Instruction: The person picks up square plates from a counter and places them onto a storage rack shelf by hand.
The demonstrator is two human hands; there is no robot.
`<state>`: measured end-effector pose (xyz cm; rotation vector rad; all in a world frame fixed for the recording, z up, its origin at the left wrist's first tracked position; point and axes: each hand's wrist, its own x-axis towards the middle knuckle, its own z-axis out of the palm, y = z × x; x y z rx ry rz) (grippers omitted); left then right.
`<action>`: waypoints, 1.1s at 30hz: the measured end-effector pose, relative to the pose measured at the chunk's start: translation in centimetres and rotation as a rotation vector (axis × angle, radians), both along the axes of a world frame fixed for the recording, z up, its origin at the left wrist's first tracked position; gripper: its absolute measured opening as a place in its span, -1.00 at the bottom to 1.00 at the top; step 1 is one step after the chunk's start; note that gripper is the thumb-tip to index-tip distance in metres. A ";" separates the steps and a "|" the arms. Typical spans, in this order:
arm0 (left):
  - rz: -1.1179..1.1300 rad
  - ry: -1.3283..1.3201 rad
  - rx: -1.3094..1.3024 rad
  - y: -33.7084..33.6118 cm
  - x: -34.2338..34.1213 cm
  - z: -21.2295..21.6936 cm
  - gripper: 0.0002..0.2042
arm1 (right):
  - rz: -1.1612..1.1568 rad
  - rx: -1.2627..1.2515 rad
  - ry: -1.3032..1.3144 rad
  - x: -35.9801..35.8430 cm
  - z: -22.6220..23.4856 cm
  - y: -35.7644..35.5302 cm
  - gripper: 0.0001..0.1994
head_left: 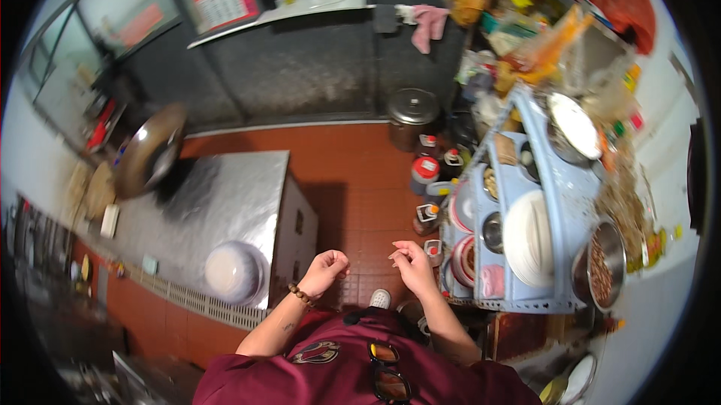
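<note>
My left hand (pixel 325 270) hangs over the red tiled floor with its fingers curled in and nothing in it; a bead bracelet (pixel 301 295) circles the wrist. My right hand (pixel 412 262) is raised beside the blue rack (pixel 559 202), fingers loosely bent with fingertips pinched together, and I cannot make out anything held. Both hands are a short way apart, in front of my maroon shirt. The nearest things are a white bowl (pixel 234 271) on the steel table (pixel 225 202) to the left and stacked plates (pixel 463 259) on the rack's lower shelf to the right.
A wok (pixel 150 151) sits at the table's far left. A lidded metal pot (pixel 413 116) and several bottles (pixel 425 173) stand on the floor by the rack. The rack holds white plates (pixel 527 238), metal bowls and a pan of brown food (pixel 601 270). A floor drain grate (pixel 203 301) runs below the table.
</note>
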<state>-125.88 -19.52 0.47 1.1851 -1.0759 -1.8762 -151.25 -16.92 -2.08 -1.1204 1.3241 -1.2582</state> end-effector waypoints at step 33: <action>1.061 0.286 -0.044 37.5 31.2 -3.6 -0.95 | 0.991 0.149 0.183 38.3 5.8 10.0 -0.73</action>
